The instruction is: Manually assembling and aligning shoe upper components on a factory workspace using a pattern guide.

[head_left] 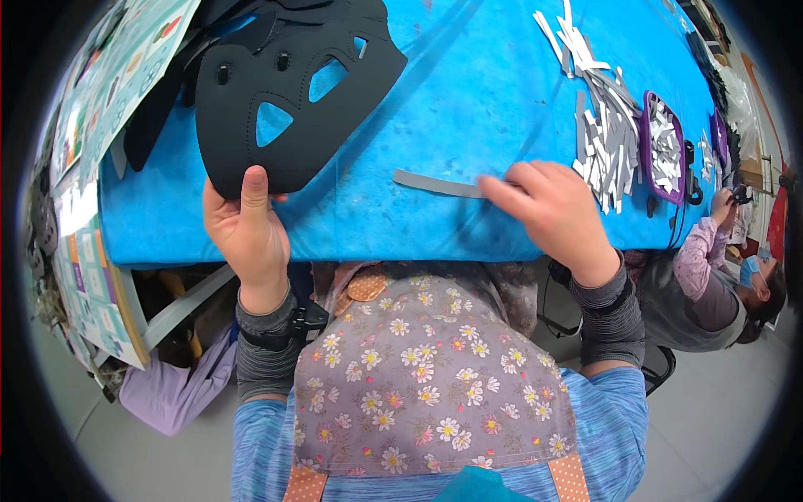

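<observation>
In my left hand (247,222) is the near edge of a black padded piece (226,125), my thumb lying over its top. The piece has triangular cut-outs, two small eyelets and dotted stitch lines, and the blue tabletop shows through its openings. My right hand (556,205), slightly blurred, pinches the right end of a narrow grey strip (435,183). The strip's other end reaches left toward the black piece without touching it.
Loose grey and white strips (606,134) lie heaped on the blue-covered table (468,75). Beside them stands a purple-rimmed basket (647,159) of short strips. More black pieces (155,125) are piled at the far left, near a printed board (117,92). Another person (711,284) works at the right.
</observation>
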Tool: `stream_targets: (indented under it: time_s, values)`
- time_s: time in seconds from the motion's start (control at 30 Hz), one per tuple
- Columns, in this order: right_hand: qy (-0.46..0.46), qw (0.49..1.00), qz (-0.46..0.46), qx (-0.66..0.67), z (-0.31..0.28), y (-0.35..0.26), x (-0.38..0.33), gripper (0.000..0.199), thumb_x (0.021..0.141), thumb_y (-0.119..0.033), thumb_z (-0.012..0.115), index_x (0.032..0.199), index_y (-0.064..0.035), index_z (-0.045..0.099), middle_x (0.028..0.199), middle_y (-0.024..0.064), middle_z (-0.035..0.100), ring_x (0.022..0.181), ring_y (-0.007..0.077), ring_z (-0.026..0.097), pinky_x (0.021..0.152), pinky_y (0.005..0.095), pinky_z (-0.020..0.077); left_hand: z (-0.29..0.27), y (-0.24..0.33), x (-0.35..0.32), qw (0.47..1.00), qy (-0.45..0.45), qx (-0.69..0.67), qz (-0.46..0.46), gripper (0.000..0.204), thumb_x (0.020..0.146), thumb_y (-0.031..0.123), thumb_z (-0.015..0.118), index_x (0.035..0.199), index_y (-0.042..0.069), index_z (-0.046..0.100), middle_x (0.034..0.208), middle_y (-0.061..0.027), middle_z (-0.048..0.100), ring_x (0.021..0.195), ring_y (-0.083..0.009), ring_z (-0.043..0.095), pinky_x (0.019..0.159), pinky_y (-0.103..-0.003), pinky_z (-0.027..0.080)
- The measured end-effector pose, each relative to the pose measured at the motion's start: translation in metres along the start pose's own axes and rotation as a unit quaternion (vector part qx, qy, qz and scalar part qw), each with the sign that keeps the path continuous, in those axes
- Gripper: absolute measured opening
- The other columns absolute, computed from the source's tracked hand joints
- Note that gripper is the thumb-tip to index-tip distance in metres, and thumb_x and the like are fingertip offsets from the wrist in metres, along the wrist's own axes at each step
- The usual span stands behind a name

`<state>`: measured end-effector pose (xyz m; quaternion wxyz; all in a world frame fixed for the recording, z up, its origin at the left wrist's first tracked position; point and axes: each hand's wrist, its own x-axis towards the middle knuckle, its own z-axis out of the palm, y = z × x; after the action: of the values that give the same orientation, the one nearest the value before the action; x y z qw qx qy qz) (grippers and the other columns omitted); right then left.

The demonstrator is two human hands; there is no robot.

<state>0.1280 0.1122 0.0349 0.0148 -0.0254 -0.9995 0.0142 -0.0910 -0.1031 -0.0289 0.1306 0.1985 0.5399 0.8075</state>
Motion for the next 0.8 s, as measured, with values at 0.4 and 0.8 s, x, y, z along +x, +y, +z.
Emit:
stream_targets:
  time_s: [0.4, 0.8]
  values:
    - [-0.007, 0.988, 0.034, 0.151, 0.006, -0.047, 0.006, 0.066, 0.075, -0.039, 0.065, 0.125, -0.001, 0.047, 0.134, 0.0133, 0.044, 0.126, 0.0275, 0.041, 0.101, 0.0454, 0.0343, 0.004, 0.003, -0.002, 0.999, 0.038, -0.033, 0.014, 0.024, 0.085, 0.019, 0.066, 0.102, 0.006, 0.056, 0.086, -0.0044, 0.063, 0.063, -0.0112, 0.057, 0.051, -0.023, 0.043]
    - [0.02, 0.978, 0.007, 0.205, 0.037, -0.068, 0.019, 0.082, 0.079, -0.06, 0.049, 0.137, -0.0033, 0.034, 0.143, 0.0114, 0.033, 0.133, 0.0253, 0.032, 0.105, 0.0446, 0.0282, -0.012, 0.002, 0.0, 0.994, -0.104, -0.011, -0.006, 0.028, 0.088, 0.018, 0.061, 0.112, 0.004, 0.055, 0.104, -0.0082, 0.063, 0.09, -0.0184, 0.063, 0.076, -0.031, 0.053]
